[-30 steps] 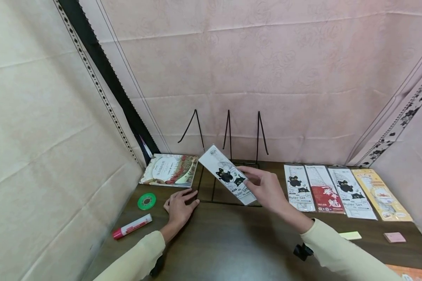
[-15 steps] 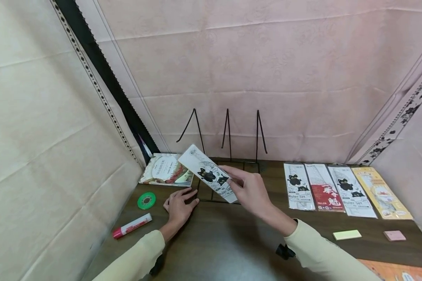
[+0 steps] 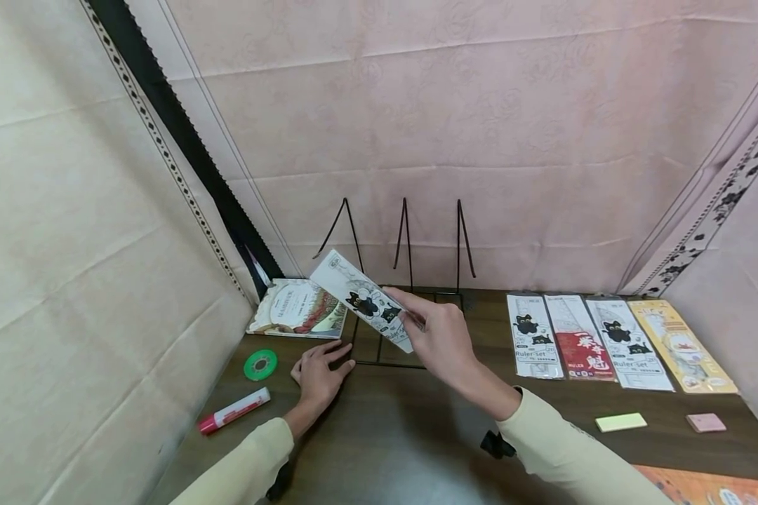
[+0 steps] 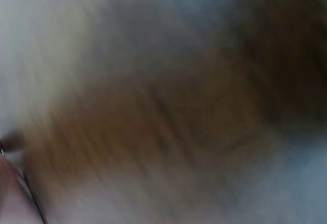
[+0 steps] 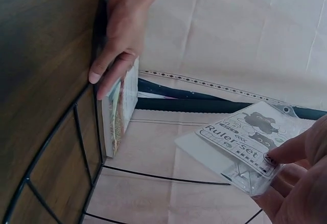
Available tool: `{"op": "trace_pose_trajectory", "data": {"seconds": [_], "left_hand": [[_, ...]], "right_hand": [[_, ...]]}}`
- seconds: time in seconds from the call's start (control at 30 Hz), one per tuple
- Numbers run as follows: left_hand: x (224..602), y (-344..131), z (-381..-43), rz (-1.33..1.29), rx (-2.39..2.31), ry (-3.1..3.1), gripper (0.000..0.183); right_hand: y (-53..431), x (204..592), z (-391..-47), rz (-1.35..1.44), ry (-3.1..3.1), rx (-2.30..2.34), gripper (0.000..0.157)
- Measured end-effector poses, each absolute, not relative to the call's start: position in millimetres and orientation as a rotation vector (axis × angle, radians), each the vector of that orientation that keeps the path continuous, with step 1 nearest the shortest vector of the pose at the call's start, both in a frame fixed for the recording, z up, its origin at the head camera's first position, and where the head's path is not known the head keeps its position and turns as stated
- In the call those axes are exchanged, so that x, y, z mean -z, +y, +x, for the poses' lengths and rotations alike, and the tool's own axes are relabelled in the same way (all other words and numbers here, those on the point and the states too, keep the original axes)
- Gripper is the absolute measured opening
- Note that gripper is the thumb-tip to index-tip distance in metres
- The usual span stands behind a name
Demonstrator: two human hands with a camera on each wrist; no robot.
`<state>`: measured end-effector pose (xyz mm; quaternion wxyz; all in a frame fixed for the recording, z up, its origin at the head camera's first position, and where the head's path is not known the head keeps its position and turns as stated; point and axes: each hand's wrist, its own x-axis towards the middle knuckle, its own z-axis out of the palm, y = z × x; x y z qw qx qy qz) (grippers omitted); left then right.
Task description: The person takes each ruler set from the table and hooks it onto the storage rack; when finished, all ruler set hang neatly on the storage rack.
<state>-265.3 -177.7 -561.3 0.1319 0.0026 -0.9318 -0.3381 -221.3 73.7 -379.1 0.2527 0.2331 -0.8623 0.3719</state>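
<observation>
A ruler set in a clear packet [image 3: 364, 300], printed with black cats, is pinched by its lower end between the thumb and fingers of my right hand [image 3: 441, 337]. It is held tilted above the left part of a black wire stand [image 3: 410, 242] with several upright prongs. My left hand [image 3: 321, 372] rests on the table, relaxed fingertips at the stand's front left corner. A book [image 3: 300, 308] with a picture cover lies just behind that hand. The right wrist view shows the ruler set [image 5: 245, 139] and the left hand [image 5: 124, 35] at the wire. The left wrist view is blurred.
At left are a green tape roll [image 3: 261, 365] and a red-capped glue stick [image 3: 234, 411]. Several flat packets [image 3: 613, 344] lie in a row at right. Nearer are a yellow pad [image 3: 621, 422], a pink pad [image 3: 706, 423] and an orange sheet [image 3: 714, 485]. Cloth walls [image 3: 442, 112] surround the table.
My right hand has moved left with the ruler set, from over the middle of the stand to its left part, overlapping the book's edge in view. The left hand has stayed in place.
</observation>
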Motion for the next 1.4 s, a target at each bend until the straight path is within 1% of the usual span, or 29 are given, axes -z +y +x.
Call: {"op": "trace_pose_trajectory", "data": {"seconds": [0.2,0.5,0.63,0.8,1.03,1.2,1.4], "left_hand": [[562.1,-177.7,-265.0,0.017,0.987,-2.698,0.036],[561.8,-177.2,-264.7,0.006,0.994,-2.697,0.037],[562.4,-177.2,-265.2,0.000,0.993,-2.693,0.036],[562.8,-177.2,-265.1,0.000,0.988,-2.691,0.036],[562.1,-177.8,-263.1,0.015,0.985,-2.700,0.036],[562.0,-177.1,-263.7,0.020,0.980,-2.702,0.036],[559.5,-175.7,-262.3,0.021,0.979,-2.691,0.035]], "right_hand": [[72.7,375.5,-221.8,0.614,-2.341,-0.986,0.053],[68.8,377.1,-223.9,0.591,-2.341,-1.010,0.055],[66.3,377.3,-227.1,0.583,-2.338,-1.019,0.052],[64.2,378.9,-233.9,0.566,-2.337,-0.996,0.050],[63.8,383.1,-244.0,0.555,-2.342,-1.012,0.053],[64.3,385.7,-254.7,0.549,-2.338,-1.076,0.054],[62.3,389.7,-267.8,0.549,-2.329,-1.244,0.050]]}}
